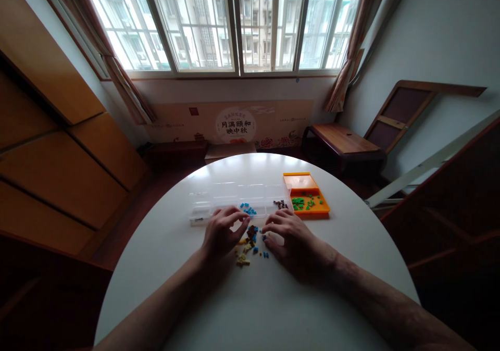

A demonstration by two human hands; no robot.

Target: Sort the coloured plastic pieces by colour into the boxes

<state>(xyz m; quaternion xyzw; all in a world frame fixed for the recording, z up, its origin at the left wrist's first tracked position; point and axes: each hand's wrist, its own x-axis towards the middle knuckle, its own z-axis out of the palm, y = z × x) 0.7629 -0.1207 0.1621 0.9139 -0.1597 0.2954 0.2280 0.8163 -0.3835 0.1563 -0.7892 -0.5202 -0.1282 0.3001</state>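
My left hand (pixel 224 230) is over the front edge of a clear plastic compartment box (pixel 219 197). Its thumb and index finger come together beside small blue toy bricks (pixel 248 210) in one compartment; anything between the fingertips is too small to make out. My right hand (pixel 291 236) rests on the table with thumb and index finger curled around a small blue brick (pixel 264 237). Between both hands lies a loose pile of brown bricks (pixel 252 232), cream bricks (pixel 242 260) and blue bricks (pixel 255 250).
An orange tray (pixel 312 215) with green bricks (pixel 299 203) stands right of the clear box. Dark brown bricks (pixel 280 204) fill part of the box's right compartment. Everything is on a round white table (pixel 250 309). A wooden stool (pixel 344 140) stands beyond it.
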